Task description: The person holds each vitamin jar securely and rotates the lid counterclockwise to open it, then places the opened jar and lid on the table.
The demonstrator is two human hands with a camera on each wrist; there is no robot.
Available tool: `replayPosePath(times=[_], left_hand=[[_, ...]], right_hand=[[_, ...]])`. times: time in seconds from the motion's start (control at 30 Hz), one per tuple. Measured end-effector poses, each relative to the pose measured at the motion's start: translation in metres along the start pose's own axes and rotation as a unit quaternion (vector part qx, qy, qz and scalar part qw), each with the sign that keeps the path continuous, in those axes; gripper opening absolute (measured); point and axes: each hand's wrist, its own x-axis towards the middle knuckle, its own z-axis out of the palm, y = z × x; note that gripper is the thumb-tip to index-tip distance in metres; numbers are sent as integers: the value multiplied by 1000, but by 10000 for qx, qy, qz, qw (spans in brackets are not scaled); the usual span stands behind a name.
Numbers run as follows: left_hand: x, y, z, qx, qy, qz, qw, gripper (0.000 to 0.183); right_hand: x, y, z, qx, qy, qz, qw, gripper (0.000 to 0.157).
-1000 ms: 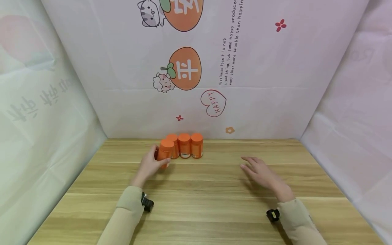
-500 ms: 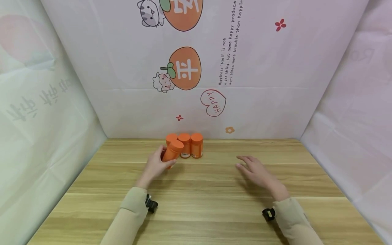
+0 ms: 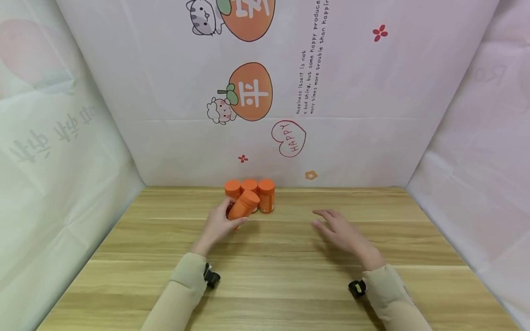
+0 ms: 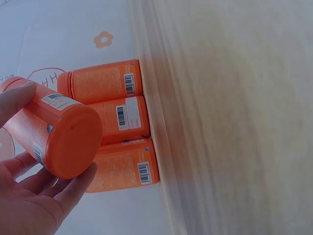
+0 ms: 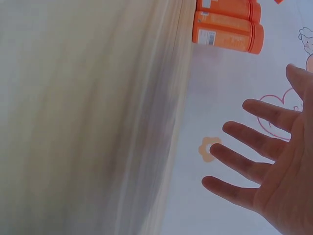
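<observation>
Orange bottle (image 3: 243, 206) tilts in left hand (image 3: 217, 225); table edge (image 3: 331, 189) behind; wide gap rightward.

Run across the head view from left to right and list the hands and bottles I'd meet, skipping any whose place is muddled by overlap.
Left hand, tilted orange bottle in its grip, rightmost standing orange bottle, right hand.
</observation>
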Motion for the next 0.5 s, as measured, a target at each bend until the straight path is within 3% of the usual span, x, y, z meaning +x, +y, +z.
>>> replayPosePath(times=[0.5], left_hand=[[0, 13, 17, 333, -14, 364, 9988, 47]], right_hand=[[8, -14, 8, 100, 168, -122, 9997, 54]])
